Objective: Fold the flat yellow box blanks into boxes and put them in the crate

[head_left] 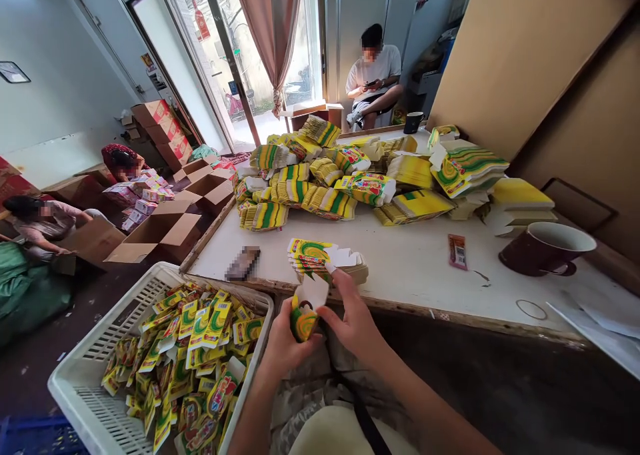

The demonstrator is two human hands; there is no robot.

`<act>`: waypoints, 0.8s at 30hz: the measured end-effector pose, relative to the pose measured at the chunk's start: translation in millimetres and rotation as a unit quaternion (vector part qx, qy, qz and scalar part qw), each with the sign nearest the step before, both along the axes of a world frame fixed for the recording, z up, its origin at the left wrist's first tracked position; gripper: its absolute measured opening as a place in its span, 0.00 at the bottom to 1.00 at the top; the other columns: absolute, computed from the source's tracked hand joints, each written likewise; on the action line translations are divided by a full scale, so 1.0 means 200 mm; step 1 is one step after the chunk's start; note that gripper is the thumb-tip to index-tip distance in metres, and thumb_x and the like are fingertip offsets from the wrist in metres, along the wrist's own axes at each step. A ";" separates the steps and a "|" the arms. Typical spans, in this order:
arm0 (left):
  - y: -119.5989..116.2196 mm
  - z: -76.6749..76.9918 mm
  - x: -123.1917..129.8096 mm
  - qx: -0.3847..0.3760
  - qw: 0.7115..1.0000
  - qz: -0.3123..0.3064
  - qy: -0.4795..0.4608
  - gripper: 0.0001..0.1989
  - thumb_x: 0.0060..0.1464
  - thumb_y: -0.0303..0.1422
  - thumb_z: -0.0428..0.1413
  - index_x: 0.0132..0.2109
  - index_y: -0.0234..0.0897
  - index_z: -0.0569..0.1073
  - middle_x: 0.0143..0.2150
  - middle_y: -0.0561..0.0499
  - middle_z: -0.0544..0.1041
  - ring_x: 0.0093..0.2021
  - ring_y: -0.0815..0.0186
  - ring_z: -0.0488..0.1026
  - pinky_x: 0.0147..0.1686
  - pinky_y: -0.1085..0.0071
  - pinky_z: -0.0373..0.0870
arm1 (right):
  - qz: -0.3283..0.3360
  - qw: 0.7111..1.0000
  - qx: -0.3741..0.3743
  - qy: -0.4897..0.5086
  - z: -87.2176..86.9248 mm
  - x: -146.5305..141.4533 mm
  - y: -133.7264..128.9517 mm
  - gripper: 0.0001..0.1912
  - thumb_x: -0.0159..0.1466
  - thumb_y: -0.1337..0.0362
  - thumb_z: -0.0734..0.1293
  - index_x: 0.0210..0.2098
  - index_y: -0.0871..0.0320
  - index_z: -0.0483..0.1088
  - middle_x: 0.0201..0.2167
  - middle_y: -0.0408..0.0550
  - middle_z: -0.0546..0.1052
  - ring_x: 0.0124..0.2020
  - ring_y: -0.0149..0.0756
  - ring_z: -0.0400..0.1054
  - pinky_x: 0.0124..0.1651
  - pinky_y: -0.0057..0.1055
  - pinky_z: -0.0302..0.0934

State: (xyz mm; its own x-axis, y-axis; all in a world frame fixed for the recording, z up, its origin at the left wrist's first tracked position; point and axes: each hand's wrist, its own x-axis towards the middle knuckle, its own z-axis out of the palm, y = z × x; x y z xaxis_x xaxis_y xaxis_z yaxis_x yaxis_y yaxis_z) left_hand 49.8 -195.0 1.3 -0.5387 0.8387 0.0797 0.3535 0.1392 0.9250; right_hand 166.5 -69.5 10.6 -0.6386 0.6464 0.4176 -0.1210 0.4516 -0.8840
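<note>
My left hand (285, 348) is closed around a small yellow and green cardboard box (304, 321) whose white end flaps stand up. Beside it, my right hand (353, 311) has its thumb at the box's flap and its index finger stretched toward a stack of flat boxes (310, 251) on the table edge. Thumb and index finger are apart; the other fingers are partly hidden. To the left, a white plastic basket (165, 275) holds many similar boxes (213, 325), some with raised flaps.
Bundles of flat boxes (320, 195) cover the back of the white table (400, 261). A dark mug (530, 258), a small packet (457, 251) and a blurred dark object (243, 263) lie nearby. Open cartons (160, 231) stand on the floor, left. Several people (375, 75) sit around the room.
</note>
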 end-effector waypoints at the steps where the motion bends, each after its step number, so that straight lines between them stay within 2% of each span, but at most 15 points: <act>1: 0.00 -0.01 0.00 0.009 1.000 0.000 0.012 0.30 0.42 0.31 0.66 0.54 0.39 0.67 0.42 0.50 0.78 0.40 0.60 0.74 0.42 0.67 0.71 | 0.029 0.996 -0.084 0.002 -0.02 -0.01 0.00 0.29 0.65 0.52 0.65 0.62 0.56 0.62 0.61 0.58 0.68 0.63 0.52 0.60 0.64 0.51 0.56; 3: 0.00 -0.04 0.01 0.025 0.999 -0.005 0.029 0.34 0.42 0.31 0.66 0.57 0.39 0.65 0.46 0.47 0.78 0.44 0.57 0.75 0.45 0.65 0.71 | 0.125 0.962 -0.242 -0.009 -0.04 -0.03 -0.01 0.28 0.64 0.46 0.65 0.56 0.56 0.69 0.55 0.56 0.74 0.58 0.51 0.66 0.60 0.50 0.61; 5: 0.00 -0.07 0.03 0.040 0.998 -0.011 0.045 0.39 0.43 0.30 0.66 0.62 0.40 0.61 0.50 0.43 0.77 0.48 0.54 0.75 0.47 0.62 0.71 | 0.194 0.916 -0.349 -0.014 -0.06 -0.04 -0.02 0.30 0.59 0.43 0.68 0.54 0.55 0.71 0.53 0.54 0.76 0.56 0.51 0.68 0.60 0.49 0.62; 8: 0.00 -0.10 0.05 0.068 0.995 -0.029 0.066 0.42 0.43 0.28 0.65 0.64 0.40 0.58 0.55 0.40 0.75 0.51 0.52 0.74 0.50 0.59 0.70 | 0.242 0.882 -0.404 -0.025 -0.06 -0.04 -0.01 0.34 0.54 0.42 0.72 0.56 0.51 0.70 0.55 0.52 0.76 0.59 0.49 0.67 0.63 0.49 0.58; 10: 0.01 -0.11 0.06 0.088 0.993 -0.037 0.068 0.38 0.42 0.27 0.64 0.61 0.41 0.61 0.54 0.42 0.75 0.50 0.54 0.74 0.49 0.60 0.70 | 0.266 0.871 -0.412 -0.039 -0.08 -0.04 -0.01 0.35 0.54 0.41 0.72 0.55 0.51 0.71 0.56 0.52 0.75 0.60 0.48 0.66 0.65 0.48 0.56; 12: 0.02 -0.11 0.06 0.099 0.992 -0.036 0.069 0.30 0.42 0.26 0.64 0.54 0.41 0.66 0.50 0.45 0.75 0.45 0.58 0.75 0.45 0.64 0.70 | 0.263 0.878 -0.398 -0.041 -0.10 -0.04 -0.01 0.35 0.55 0.39 0.70 0.55 0.52 0.71 0.58 0.53 0.73 0.62 0.48 0.64 0.65 0.47 0.55; 15: 0.03 -0.12 0.05 0.070 0.994 -0.038 0.069 0.25 0.42 0.24 0.61 0.48 0.41 0.65 0.44 0.50 0.74 0.39 0.63 0.73 0.40 0.68 0.68 | 0.233 0.917 -0.323 -0.029 -0.12 -0.04 -0.01 0.38 0.56 0.37 0.68 0.59 0.52 0.69 0.62 0.54 0.69 0.64 0.49 0.61 0.67 0.48 0.53; 17: 0.03 -0.13 0.04 0.043 0.996 -0.036 0.064 0.30 0.42 0.24 0.60 0.53 0.41 0.60 0.42 0.51 0.74 0.38 0.63 0.73 0.38 0.68 0.68 | 0.215 0.946 -0.239 -0.037 -0.12 -0.04 -0.01 0.38 0.57 0.43 0.70 0.62 0.53 0.65 0.63 0.54 0.68 0.64 0.50 0.60 0.67 0.50 0.52; 20: 0.04 -0.15 0.04 0.046 0.997 -0.023 0.062 0.40 0.42 0.24 0.61 0.60 0.41 0.51 0.50 0.45 0.72 0.44 0.60 0.73 0.42 0.65 0.69 | 0.188 0.974 -0.109 -0.056 -0.11 -0.03 -0.02 0.28 0.62 0.62 0.67 0.62 0.53 0.66 0.63 0.51 0.69 0.63 0.47 0.62 0.68 0.49 0.52; 22: 0.05 -0.16 0.05 0.060 0.996 0.007 0.065 0.40 0.42 0.24 0.61 0.60 0.41 0.52 0.54 0.42 0.70 0.49 0.57 0.72 0.47 0.62 0.69 | 0.163 0.983 -0.066 -0.052 -0.12 -0.04 -0.02 0.24 0.62 0.69 0.63 0.58 0.52 0.71 0.60 0.49 0.72 0.61 0.45 0.65 0.67 0.47 0.55; 24: 0.05 -0.16 0.05 0.064 0.993 0.059 0.075 0.34 0.42 0.25 0.61 0.57 0.40 0.59 0.52 0.43 0.72 0.49 0.56 0.72 0.49 0.61 0.68 | 0.123 0.990 -0.055 -0.040 -0.14 -0.04 0.00 0.24 0.62 0.71 0.61 0.56 0.52 0.72 0.58 0.49 0.74 0.60 0.45 0.67 0.65 0.47 0.58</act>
State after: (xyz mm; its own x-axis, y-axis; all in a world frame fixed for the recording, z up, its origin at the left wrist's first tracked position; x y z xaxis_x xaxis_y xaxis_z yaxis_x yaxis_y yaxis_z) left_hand 60.5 -185.5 -30.6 -0.6060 0.7487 0.2688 0.4770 0.0715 0.8760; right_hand 158.4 -70.2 -16.4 -0.8106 0.5061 0.2945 -0.1428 0.3169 -0.9377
